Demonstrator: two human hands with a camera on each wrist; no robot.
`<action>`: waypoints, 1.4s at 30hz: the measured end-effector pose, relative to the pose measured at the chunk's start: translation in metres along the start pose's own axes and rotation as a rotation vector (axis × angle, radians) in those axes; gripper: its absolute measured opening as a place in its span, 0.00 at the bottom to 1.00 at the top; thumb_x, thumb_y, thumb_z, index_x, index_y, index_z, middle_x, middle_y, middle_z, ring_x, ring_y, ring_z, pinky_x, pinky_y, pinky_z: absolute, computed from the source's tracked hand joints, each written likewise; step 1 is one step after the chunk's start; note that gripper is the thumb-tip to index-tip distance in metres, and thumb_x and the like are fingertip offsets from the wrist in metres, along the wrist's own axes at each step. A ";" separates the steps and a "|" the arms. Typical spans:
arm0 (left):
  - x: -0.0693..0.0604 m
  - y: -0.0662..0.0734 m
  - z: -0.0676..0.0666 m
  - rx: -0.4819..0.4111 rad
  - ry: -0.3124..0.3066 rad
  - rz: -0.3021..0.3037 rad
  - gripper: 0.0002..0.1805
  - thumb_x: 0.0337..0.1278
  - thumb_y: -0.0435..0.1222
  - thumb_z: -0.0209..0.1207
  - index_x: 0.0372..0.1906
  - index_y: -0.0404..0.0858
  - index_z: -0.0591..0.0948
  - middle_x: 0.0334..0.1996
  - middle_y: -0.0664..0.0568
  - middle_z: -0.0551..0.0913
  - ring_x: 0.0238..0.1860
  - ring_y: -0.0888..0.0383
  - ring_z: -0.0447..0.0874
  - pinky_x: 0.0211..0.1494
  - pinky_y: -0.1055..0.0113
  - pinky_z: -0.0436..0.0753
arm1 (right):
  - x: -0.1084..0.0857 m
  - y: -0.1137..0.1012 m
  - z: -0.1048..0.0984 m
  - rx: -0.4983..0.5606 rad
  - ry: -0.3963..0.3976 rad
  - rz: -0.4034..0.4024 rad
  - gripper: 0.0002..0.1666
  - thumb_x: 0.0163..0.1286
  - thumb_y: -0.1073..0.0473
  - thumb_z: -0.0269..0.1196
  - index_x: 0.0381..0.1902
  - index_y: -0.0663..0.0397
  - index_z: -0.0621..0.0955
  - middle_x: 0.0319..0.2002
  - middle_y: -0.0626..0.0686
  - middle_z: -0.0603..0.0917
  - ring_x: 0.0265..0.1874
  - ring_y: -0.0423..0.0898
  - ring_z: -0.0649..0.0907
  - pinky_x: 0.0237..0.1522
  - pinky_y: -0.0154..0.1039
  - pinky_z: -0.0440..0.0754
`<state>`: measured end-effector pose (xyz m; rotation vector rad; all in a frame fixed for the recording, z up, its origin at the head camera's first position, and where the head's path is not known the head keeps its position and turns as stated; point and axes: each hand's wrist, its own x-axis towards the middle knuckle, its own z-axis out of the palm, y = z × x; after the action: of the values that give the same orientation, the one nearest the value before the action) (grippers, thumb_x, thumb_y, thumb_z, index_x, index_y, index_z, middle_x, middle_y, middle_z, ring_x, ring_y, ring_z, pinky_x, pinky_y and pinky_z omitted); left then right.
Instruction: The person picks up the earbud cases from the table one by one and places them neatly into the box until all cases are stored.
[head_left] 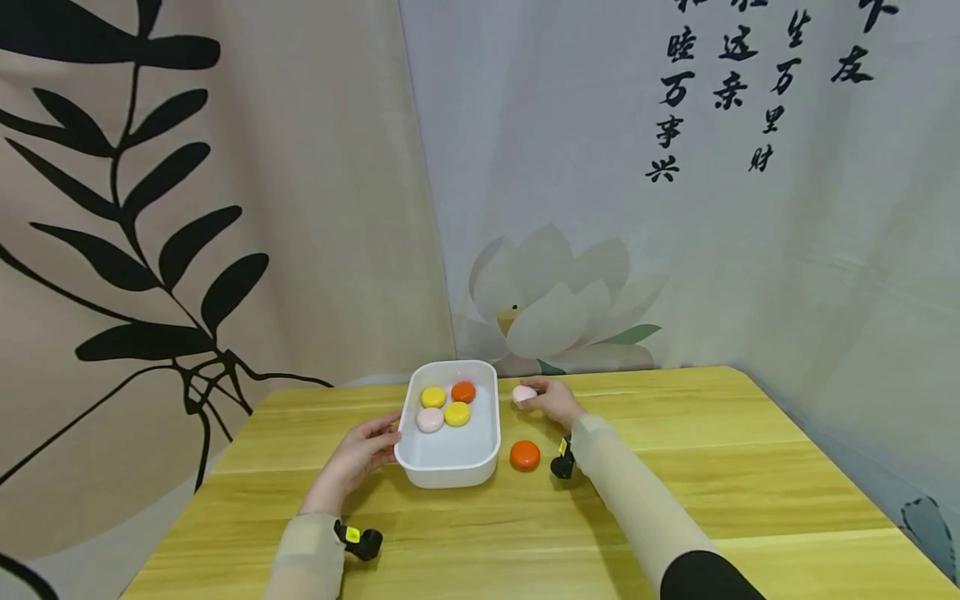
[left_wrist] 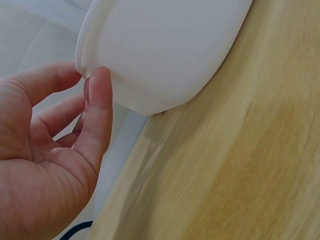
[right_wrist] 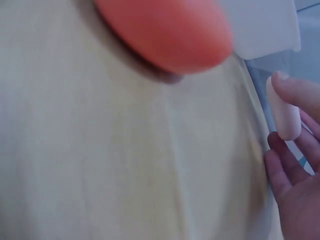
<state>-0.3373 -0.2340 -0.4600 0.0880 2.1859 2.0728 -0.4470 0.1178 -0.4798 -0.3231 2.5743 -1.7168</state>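
Observation:
A white tray (head_left: 448, 458) stands on the table, holding two yellow discs (head_left: 457, 414), an orange disc (head_left: 462, 392) and a pale pink disc (head_left: 431, 419). At its left side my left hand (head_left: 358, 457) pinches the rim between thumb and fingers, seen closer in the left wrist view, where the hand (left_wrist: 60, 145) meets the tray's edge (left_wrist: 145, 55). Right of the tray, my right hand (head_left: 553, 400) pinches a second pale pink disc (head_left: 524, 395); the right wrist view shows that disc (right_wrist: 284, 110) upright between thumb and fingers of the hand (right_wrist: 300, 145).
Another orange disc (head_left: 525, 456) lies on the wooden table (head_left: 675, 417), right of the tray and in front of my right hand. Behind the table hangs a curtain (head_left: 345, 208) with printed leaves, a flower and black characters.

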 end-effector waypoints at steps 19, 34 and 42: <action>0.000 0.003 0.000 0.000 0.016 -0.013 0.27 0.68 0.30 0.54 0.69 0.28 0.65 0.55 0.31 0.71 0.44 0.47 0.80 0.43 0.66 0.83 | 0.006 -0.013 -0.021 -0.014 -0.006 -0.065 0.30 0.57 0.65 0.71 0.58 0.67 0.78 0.53 0.59 0.81 0.45 0.51 0.79 0.46 0.40 0.78; 0.000 0.003 -0.002 0.003 -0.004 -0.016 0.28 0.69 0.31 0.54 0.70 0.28 0.64 0.55 0.32 0.71 0.43 0.49 0.80 0.43 0.67 0.83 | 0.005 -0.031 -0.034 -0.027 0.009 -0.087 0.29 0.58 0.65 0.70 0.58 0.67 0.78 0.52 0.62 0.81 0.50 0.54 0.79 0.55 0.47 0.76; 0.002 0.002 -0.002 -0.006 0.004 -0.027 0.28 0.67 0.28 0.54 0.70 0.29 0.65 0.54 0.33 0.70 0.42 0.50 0.79 0.43 0.67 0.83 | 0.008 -0.036 -0.037 -0.033 0.001 -0.087 0.27 0.59 0.63 0.71 0.56 0.63 0.80 0.52 0.60 0.82 0.49 0.53 0.80 0.53 0.46 0.77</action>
<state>-0.3397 -0.2359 -0.4581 0.0530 2.1710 2.0666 -0.4542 0.1370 -0.4312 -0.4418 2.6287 -1.7032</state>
